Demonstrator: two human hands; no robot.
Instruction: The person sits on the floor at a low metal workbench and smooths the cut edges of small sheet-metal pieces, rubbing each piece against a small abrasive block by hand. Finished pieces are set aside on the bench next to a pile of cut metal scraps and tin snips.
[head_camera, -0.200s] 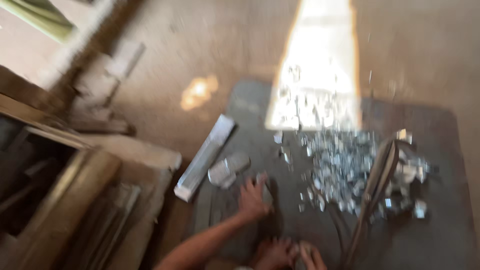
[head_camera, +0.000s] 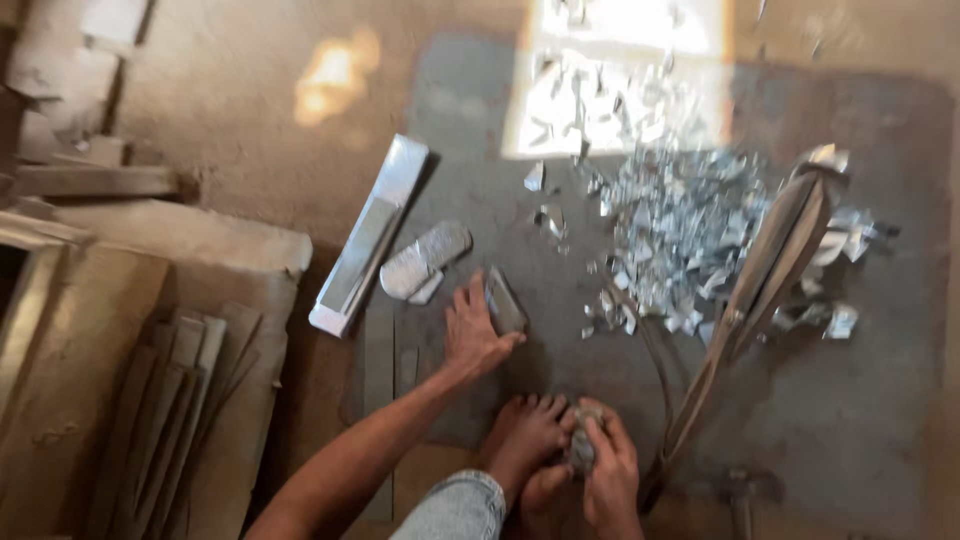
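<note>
My left hand (head_camera: 474, 331) reaches forward over a dark grey mat (head_camera: 850, 400) and grips a small flat metal piece (head_camera: 504, 300) lying on it. My right hand (head_camera: 606, 470) is close to my body, by my bare foot (head_camera: 520, 440), and is closed around a small grey lump of metal (head_camera: 581, 447). A long metal bar (head_camera: 370, 235) and a short oval metal piece (head_camera: 424, 260) lie just left of my left hand. A heap of shiny metal scraps (head_camera: 680, 225) covers the mat to the right.
Large long-handled shears (head_camera: 755, 290) lie across the mat at the right, among the scraps. Stacked wooden boards and strips (head_camera: 150, 400) fill the left side. A bright patch of sunlight (head_camera: 620, 70) falls on the floor at the top.
The view has shifted and sharpened a little. My left hand has settled onto the small metal piece; my right hand stays by my foot.
</note>
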